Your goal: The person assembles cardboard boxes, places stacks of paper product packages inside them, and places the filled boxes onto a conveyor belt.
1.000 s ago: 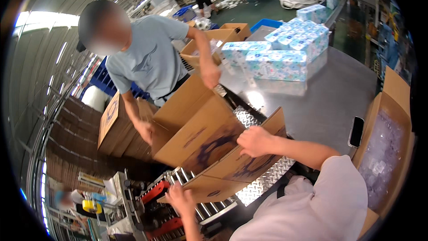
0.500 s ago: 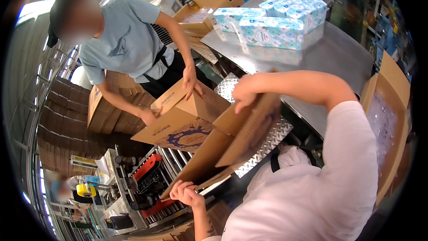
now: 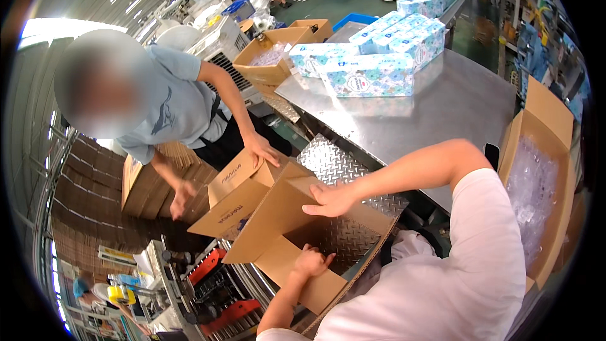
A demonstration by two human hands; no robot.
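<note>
An opened-up cardboard box (image 3: 265, 215) stands in front of me, with metal tread plate visible through it. My right hand (image 3: 331, 201) lies flat against its far flap, fingers stretched and thumb apart. Lower down, my left hand (image 3: 312, 261) rests on a near inner flap (image 3: 293, 276), its fingers a little bent and apart at the flap's edge. Just beyond, a co-worker's hand (image 3: 261, 149) lies on another cardboard box (image 3: 235, 177) with dark print. The co-worker's other hand (image 3: 183, 199) is off that box, in the air.
A metal table (image 3: 470, 98) at the back right carries several blue-patterned tissue packs (image 3: 369, 76). An open carton of clear plastic (image 3: 533, 196) stands at my right. Flattened cartons (image 3: 95, 189) are stacked at left. A roller machine with red parts (image 3: 230, 316) lies lower left.
The box in my hands has opened out from a folded shape. My right hand has moved down and flattened on a flap; my left has let go of the lower edge and moved inside.
</note>
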